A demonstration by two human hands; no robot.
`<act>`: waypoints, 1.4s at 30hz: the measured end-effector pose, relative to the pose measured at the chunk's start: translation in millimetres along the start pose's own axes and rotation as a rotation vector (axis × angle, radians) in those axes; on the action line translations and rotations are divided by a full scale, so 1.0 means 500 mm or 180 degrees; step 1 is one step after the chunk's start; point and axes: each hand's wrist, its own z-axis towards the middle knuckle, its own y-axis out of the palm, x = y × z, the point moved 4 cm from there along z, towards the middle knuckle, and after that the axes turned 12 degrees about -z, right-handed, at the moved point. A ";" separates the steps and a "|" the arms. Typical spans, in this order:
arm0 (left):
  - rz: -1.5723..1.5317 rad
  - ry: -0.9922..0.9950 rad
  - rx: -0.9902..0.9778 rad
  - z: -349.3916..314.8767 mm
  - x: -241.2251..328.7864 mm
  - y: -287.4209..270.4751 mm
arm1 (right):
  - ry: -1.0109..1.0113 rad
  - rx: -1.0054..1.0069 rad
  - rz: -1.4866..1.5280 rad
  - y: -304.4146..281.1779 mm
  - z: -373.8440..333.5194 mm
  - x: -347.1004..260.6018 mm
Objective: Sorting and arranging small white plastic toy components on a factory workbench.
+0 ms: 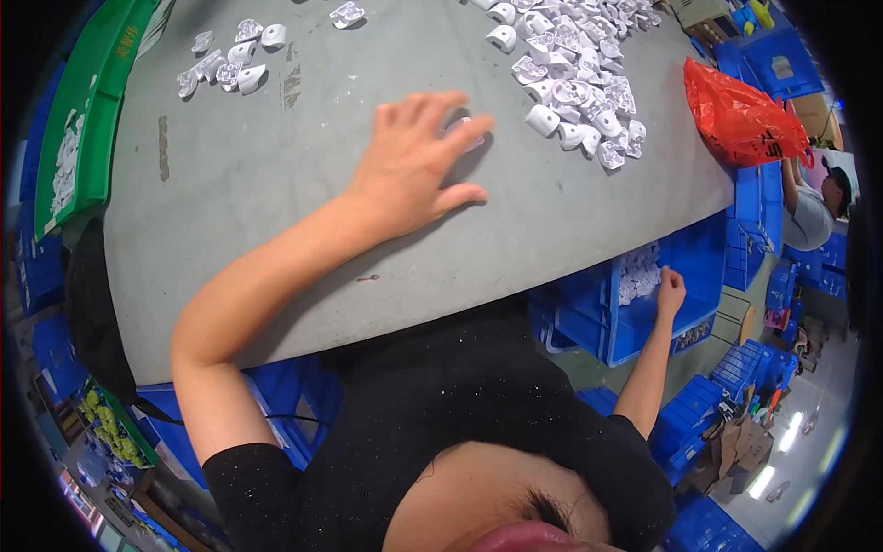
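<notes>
My left hand (414,161) is over the grey table (303,202), palm down and fingers spread. A small white plastic part (466,134) lies under its index finger, partly hidden by the fingers. My right hand (671,293) is down beyond the table's near edge, at a blue bin (692,262) holding white plastic parts (639,274). Its fingers are drawn together; whether a part is between them is too small to tell. A large pile of white plastic parts (575,78) covers the table's far right, to the right of my left hand.
Several more white parts (241,53) sit scattered at the table's far left. A green tray (101,120) with white parts stands along the left edge. On the right edge rests a red plastic bag (740,115). Farther right, another person (809,212) is among blue crates.
</notes>
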 end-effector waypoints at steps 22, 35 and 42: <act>0.1469 -0.2947 0.5352 -1.126 0.136 -0.516 | -0.4397 -0.0397 -0.0238 0.194 -0.300 -0.937; 0.1882 -0.5252 0.5447 -1.556 0.027 -0.243 | -0.4100 -0.0978 -0.0437 0.279 -0.220 -1.032; 0.2342 -0.3876 0.5856 -1.494 0.039 -0.328 | -0.4143 -0.0835 -0.0255 0.288 -0.241 -1.038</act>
